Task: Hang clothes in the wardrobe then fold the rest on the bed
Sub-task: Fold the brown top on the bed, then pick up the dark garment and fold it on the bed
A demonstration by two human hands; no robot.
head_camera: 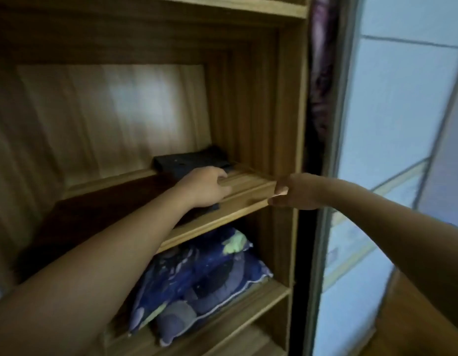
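- Light-brown wood makes up the open wooden wardrobe (291,98), seen from in front and slightly above, with plank shelves between its side panels.
- On the middle wooden shelf (244,201) lies a dark navy folded garment (186,163), flat and pushed towards the right side panel. Part of it shows behind the left hand and a corner shows under the wrist.
- The left hand (204,186) rests palm down on top of that garment, the bare forearm reaching in from the lower left. Its fingers (221,176) bend down at the garment's right edge, next to a raised wooden strip. The picture is blurred there, so I cannot tell whether they grip the cloth or only press on it.
- The right hand (292,191) comes in from the right and is curled closed at the front right corner of the middle shelf, thumb on top and a finger beneath, pinching the front lip.
- The two hands are near each other but apart.
- One shelf lower (261,299) sits a blue patterned padded bundle (197,273) with pale green patches, filling most of the visible width.
- Right of the wardrobe stands a pale blue frosted sliding door (402,124), and a strip of dark purple patterned fabric (323,73) shows in the gap between them.
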